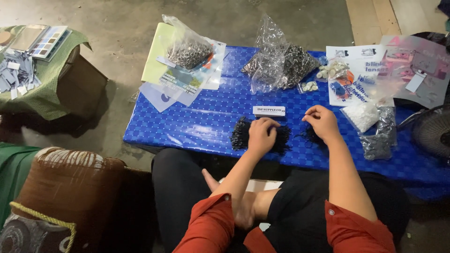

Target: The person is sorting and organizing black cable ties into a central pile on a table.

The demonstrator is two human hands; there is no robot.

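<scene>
A bundle of black strings (243,134) lies on the blue-covered low table (197,122) near its front edge. My left hand (262,135) rests on top of the bundle with fingers curled into the strings. My right hand (322,122) is to the right, fingers pinched on a thin black string above a smaller tangle of black strings (309,137). A small white card (269,111) lies just beyond my left hand.
Clear bags of metal rings (189,50) and dark metal parts (281,65) stand at the table's back. Printed sheets (361,70), small bags of white pieces (362,115) and a grey bag (380,136) crowd the right. A fan (433,131) sits far right, a brown cushion (70,187) left.
</scene>
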